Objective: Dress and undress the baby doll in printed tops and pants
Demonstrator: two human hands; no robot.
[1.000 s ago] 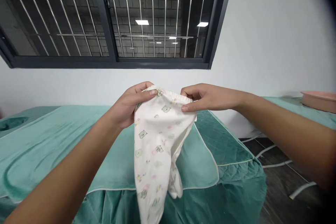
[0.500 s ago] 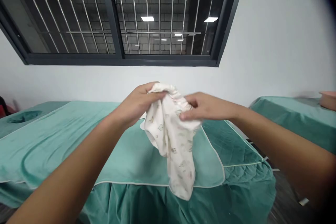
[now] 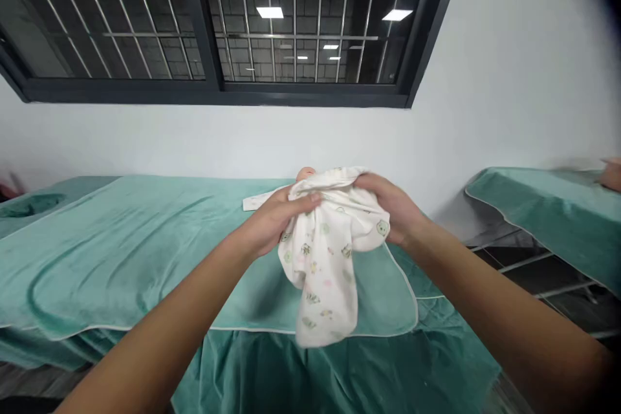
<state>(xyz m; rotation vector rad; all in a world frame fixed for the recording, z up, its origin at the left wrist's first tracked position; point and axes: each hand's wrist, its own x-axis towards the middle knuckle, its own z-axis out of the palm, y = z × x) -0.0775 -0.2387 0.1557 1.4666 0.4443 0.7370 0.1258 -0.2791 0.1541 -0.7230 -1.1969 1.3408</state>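
Head view: pinching the patterned garment (image 3: pixel 330 272) by its gathered top with left hand (image 3: pixel 269 220) at nine o'clock, right hand (image 3: pixel 400 210) tucked in at three, closure hidden, apparently to support the edge above the bed (image 3: pixel 160 252).

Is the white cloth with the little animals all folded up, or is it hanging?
Hanging, not folded: the white cloth is bunched at the top between the left hand and right hand, and droops below them.
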